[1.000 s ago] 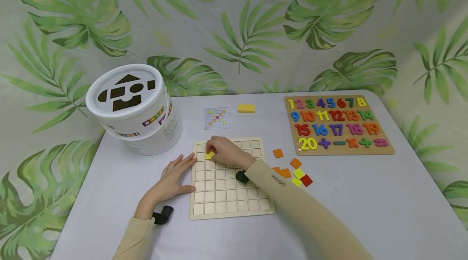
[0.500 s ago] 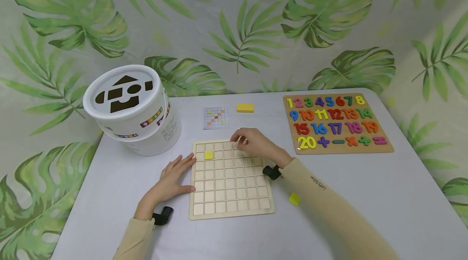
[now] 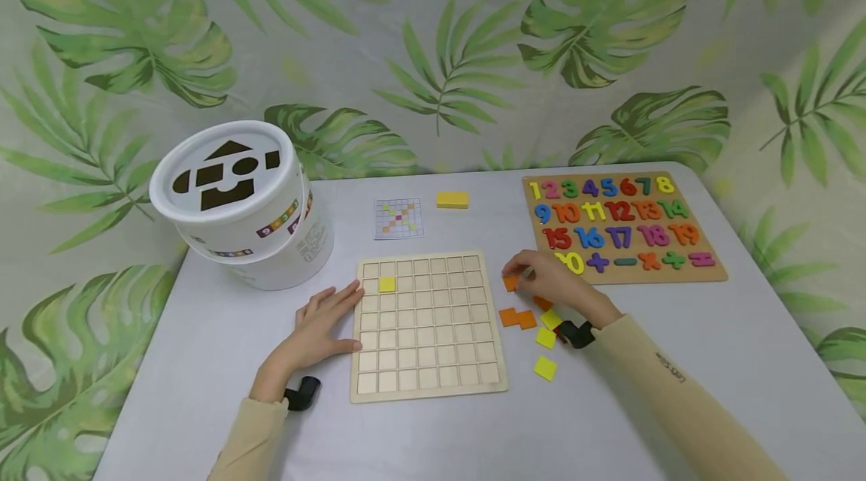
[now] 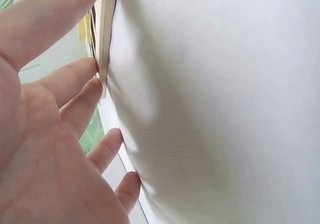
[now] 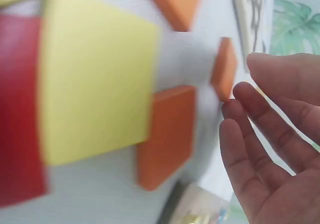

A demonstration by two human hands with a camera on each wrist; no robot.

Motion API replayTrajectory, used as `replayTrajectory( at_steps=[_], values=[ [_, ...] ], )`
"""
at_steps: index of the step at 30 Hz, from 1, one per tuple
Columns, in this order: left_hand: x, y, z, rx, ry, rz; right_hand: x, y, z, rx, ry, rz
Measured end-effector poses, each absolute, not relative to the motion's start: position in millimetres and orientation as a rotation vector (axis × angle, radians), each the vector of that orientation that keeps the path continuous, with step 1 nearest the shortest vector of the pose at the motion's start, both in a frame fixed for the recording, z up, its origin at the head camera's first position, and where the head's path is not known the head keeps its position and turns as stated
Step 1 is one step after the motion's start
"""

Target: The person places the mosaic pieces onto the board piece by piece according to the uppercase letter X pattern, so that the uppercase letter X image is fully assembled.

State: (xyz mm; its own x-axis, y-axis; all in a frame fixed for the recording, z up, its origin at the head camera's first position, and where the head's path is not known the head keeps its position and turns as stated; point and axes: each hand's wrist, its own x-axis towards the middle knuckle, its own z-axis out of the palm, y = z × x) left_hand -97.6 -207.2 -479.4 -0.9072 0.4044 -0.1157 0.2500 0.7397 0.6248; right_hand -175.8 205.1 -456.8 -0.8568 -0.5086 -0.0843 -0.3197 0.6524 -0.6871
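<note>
My right hand at the loose tiles, my left against the grid board.

My right hand has its grip loose, fingertips touching an orange tile but holding nothing; more orange and yellow tiles lie beside it on the surface. My left hand rests flat and relaxed against the edge of the wooden grid board, where one yellow tile sits.

Head camera looks down over the table; wrist cameras sit close to it.
</note>
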Motion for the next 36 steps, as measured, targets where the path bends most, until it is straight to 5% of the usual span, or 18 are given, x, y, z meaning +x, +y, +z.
replayTrajectory(
  at_steps=[16,36],
  values=[
    [-102.4,-205.3,-479.3,0.511,2.699,0.913,-174.8,195.2,-454.6,-0.689,2.678,-0.907],
    [-100.5,-207.0,-479.2,0.499,2.698,0.953,-189.0,118.9,-453.0,-0.862,2.635,-0.837]
  ],
)
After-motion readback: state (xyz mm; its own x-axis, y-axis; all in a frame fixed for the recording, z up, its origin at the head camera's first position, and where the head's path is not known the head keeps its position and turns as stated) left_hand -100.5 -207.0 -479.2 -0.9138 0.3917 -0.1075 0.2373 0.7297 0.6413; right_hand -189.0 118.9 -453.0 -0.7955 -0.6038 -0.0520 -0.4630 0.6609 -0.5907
